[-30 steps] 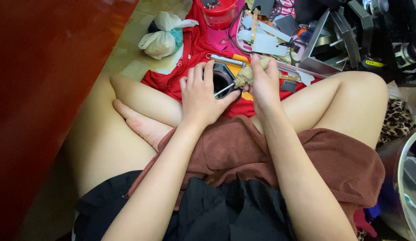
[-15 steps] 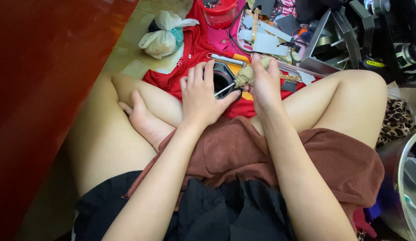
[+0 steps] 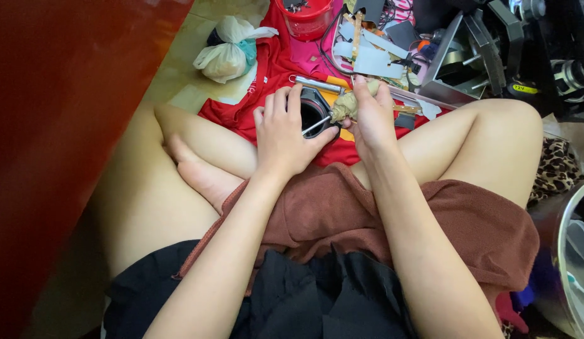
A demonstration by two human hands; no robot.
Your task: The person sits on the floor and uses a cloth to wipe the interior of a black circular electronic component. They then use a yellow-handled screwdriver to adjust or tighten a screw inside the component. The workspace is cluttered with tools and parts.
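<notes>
Head view: left hand (image 3: pixel 282 135) gripping the black ring part (image 3: pixel 312 113), fingers curled.
Right hand (image 3: pixel 370 116): pinching a rag-wrapped tool (image 3: pixel 342 108).
Room: clutter crowding ahead.
Change: hands staying put.

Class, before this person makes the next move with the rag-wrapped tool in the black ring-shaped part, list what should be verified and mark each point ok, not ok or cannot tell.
1. Left hand steadies the black ring-shaped part: ok.
2. Right hand grips the rag-wrapped tool: ok.
3. Metal tip points into the part's opening: ok.
4. Part rests over the red cloth: ok.
5. Tip seated on its target inside: cannot tell.
6. Nearby floor tidy, with scattered parts close by: not ok.
</notes>
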